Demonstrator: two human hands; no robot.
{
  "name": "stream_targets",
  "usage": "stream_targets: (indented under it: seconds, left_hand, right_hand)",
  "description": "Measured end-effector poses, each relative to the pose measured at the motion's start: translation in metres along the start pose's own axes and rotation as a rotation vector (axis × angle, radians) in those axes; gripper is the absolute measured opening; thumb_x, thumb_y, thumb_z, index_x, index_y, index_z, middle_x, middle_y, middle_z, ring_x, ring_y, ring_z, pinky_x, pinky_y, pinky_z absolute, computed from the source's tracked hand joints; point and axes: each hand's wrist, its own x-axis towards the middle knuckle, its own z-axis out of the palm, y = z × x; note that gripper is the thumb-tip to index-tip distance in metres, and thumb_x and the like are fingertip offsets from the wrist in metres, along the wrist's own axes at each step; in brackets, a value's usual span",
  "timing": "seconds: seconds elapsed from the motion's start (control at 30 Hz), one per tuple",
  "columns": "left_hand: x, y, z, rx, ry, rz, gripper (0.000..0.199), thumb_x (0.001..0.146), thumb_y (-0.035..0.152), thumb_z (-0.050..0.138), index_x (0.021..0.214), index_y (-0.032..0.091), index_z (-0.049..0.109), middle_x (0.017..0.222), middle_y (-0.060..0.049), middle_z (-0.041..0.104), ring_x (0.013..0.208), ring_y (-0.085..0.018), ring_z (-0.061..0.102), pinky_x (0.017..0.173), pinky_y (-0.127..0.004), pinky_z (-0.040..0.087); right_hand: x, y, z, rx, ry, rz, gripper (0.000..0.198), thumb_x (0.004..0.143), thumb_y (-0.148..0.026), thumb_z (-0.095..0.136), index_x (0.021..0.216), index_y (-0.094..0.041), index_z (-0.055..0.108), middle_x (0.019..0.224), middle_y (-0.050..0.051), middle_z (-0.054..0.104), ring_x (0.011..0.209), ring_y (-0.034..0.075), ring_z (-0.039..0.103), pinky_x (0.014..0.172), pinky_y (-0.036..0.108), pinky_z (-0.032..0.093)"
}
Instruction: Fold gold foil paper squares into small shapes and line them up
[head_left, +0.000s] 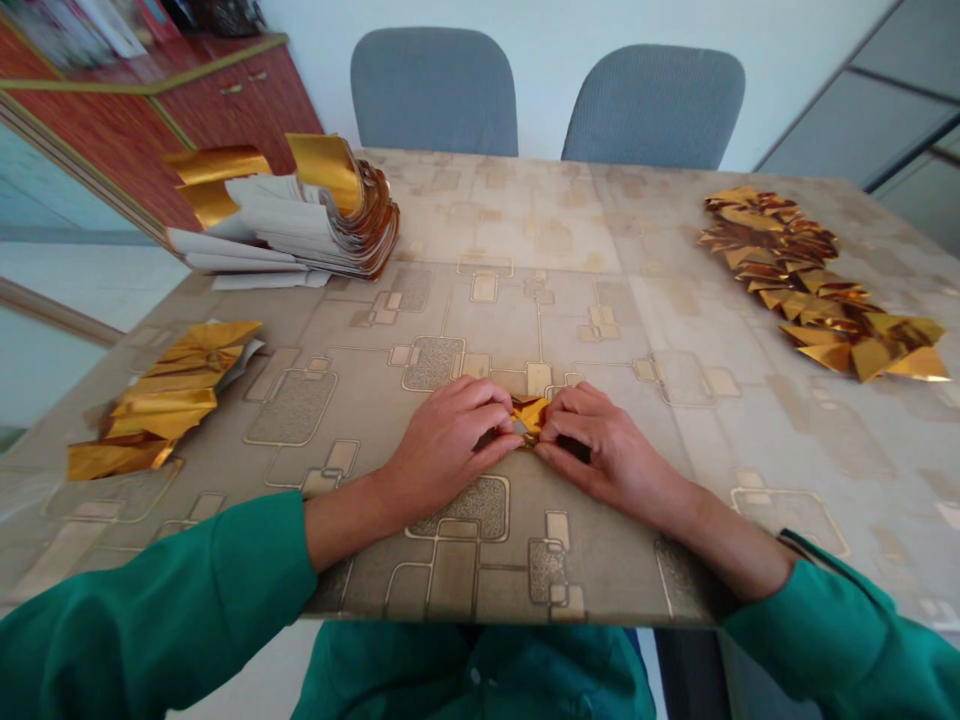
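Between my hands, near the front edge of the table, is a small piece of folded gold paper. My left hand pinches its left side between thumb and fingers. On the other side, my right hand grips the right end with bent fingers. Much of the folded piece is hidden behind the fingertips. To the left lies a row of creased gold paper sheets. A long overlapping row of folded gold paper pieces rests at the far right.
A thick curled stack of gold-and-white paper stands at the back left of the patterned tablecloth. Two grey chairs are behind the table. A red-brown wooden cabinet stands beyond the left side.
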Motion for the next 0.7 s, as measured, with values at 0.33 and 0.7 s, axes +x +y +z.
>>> stream_targets:
  seconds: [0.33, 0.7]
  left_hand:
    - [0.001, 0.003, 0.004, 0.041, 0.036, -0.005, 0.013, 0.089, 0.020, 0.064, 0.078, 0.018, 0.060, 0.099, -0.004, 0.064, 0.096, -0.021, 0.057, 0.086, -0.036, 0.045]
    - [0.002, 0.002, 0.004, -0.002, 0.056, -0.007, 0.014, 0.088, 0.016, 0.065, 0.076, 0.017, 0.058, 0.099, -0.004, 0.064, 0.094, -0.021, 0.057, 0.085, -0.036, 0.045]
  right_hand:
    - [0.002, 0.005, 0.011, -0.046, 0.078, 0.028, 0.017, 0.086, -0.013, 0.059, 0.075, -0.020, 0.048, 0.082, 0.003, 0.054, 0.080, 0.018, 0.048, 0.075, 0.032, 0.037]
    - [0.002, 0.001, 0.007, 0.024, 0.051, 0.053, 0.015, 0.095, -0.018, 0.054, 0.080, -0.019, 0.051, 0.082, 0.003, 0.054, 0.082, 0.018, 0.047, 0.078, 0.032, 0.035]
